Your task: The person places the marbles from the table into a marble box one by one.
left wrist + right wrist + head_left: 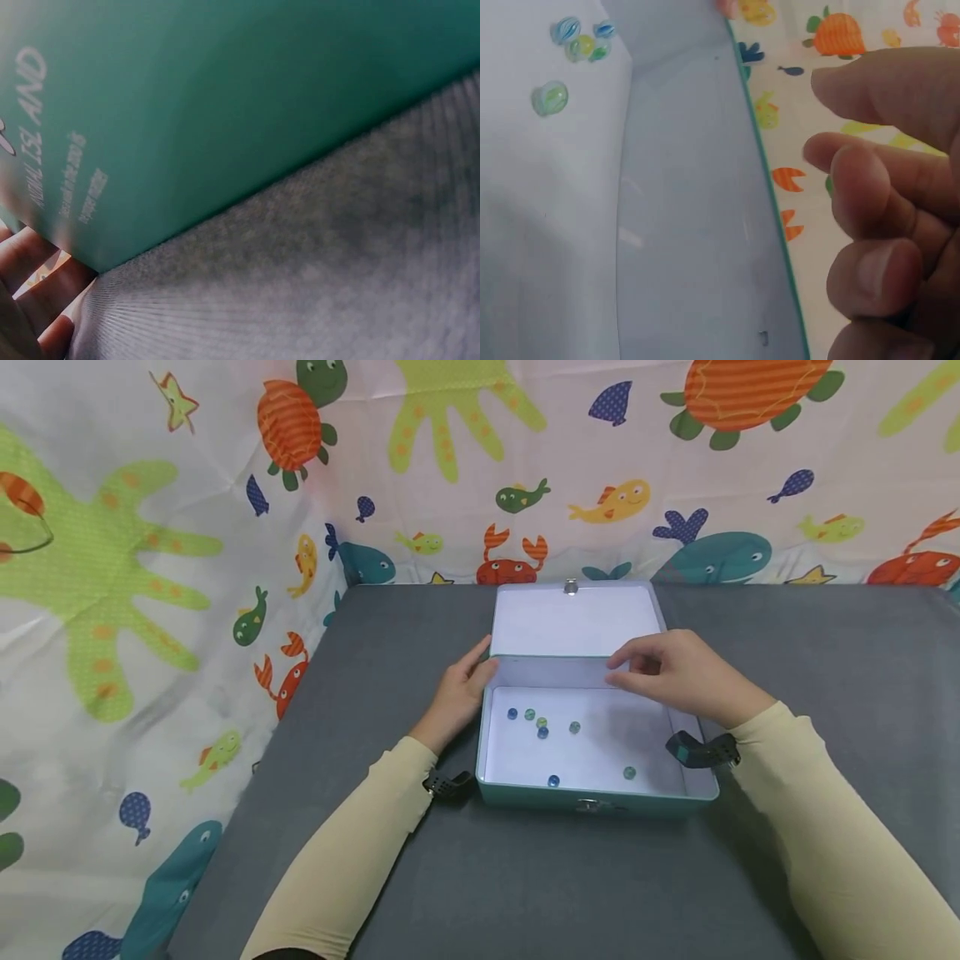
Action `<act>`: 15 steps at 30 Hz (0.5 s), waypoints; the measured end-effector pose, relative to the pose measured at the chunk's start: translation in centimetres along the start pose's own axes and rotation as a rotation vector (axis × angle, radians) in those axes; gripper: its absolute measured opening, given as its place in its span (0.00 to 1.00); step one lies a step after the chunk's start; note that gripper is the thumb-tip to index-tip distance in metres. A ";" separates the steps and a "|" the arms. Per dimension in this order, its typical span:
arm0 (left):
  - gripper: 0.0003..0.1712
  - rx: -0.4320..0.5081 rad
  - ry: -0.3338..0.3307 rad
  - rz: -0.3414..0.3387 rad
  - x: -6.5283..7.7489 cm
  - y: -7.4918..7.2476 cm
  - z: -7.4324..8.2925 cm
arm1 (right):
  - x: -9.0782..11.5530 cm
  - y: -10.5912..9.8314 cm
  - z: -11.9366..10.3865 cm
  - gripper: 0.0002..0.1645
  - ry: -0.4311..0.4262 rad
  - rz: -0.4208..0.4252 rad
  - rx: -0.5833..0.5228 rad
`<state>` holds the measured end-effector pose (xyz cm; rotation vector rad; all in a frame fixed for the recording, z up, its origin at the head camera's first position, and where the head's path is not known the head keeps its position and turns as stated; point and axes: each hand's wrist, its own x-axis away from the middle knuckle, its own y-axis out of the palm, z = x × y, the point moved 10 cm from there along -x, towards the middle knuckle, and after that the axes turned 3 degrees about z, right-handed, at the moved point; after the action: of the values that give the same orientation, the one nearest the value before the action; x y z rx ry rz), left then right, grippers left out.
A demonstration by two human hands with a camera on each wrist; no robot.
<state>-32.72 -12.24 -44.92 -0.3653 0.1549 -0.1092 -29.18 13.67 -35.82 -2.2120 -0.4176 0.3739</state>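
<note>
A teal tin box [585,807] with a white inside stands on the grey table, its hinged lid [573,620] raised at the back. Several glass marbles, such as a green one [574,727] and a blue one [553,781], lie scattered on its floor. My left hand [459,696] holds the back left corner, thumb at the rim; in the left wrist view its fingers [41,289] reach round the corner. Over the back right of the box hovers my right hand [675,672]. Its fingers are loosely bent, and the right wrist view shows a gap between thumb and forefinger with nothing there.
Grey cloth covers the table [525,877]. A curtain [450,518] printed with sea animals hangs along the back and left side. The lid carries a metal clasp [571,587], and a latch plate [588,806] sits on the box's front. Each wrist wears a dark strap.
</note>
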 end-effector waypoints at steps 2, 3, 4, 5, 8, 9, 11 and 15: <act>0.37 -0.001 0.006 -0.003 0.0 0.2 0.0 | 0.4 -0.4 0.0 0.13 0.010 0.003 0.003; 0.37 -0.001 0.008 -0.006 0.0 0.2 0.1 | 0.6 -0.5 0.1 0.13 0.017 0.004 0.005; 0.37 0.002 0.008 -0.008 0.0 0.3 0.1 | 0.8 -0.6 0.2 0.13 0.023 0.003 0.006; 0.37 0.003 0.006 -0.009 0.0 0.3 0.0 | 1.0 -0.7 0.2 0.14 0.027 0.003 0.007; 0.37 0.003 0.001 -0.005 0.0 0.3 -0.1 | 1.6 -1.0 0.6 0.14 0.044 0.009 0.007; 0.37 0.006 -0.001 -0.006 0.0 0.2 -0.1 | 1.9 -1.2 0.8 0.14 0.050 0.013 0.007; 0.37 0.003 0.003 -0.002 -0.1 0.1 -0.1 | 2.3 -1.5 1.2 0.15 0.059 0.022 0.007; 0.37 -0.002 0.012 0.003 -0.1 0.1 0.0 | 3.4 -2.3 2.1 0.14 0.074 0.043 0.003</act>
<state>-32.81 -12.16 -44.94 -0.3663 0.1672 -0.1079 -27.36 17.91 -35.72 -2.2274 -0.3295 0.3149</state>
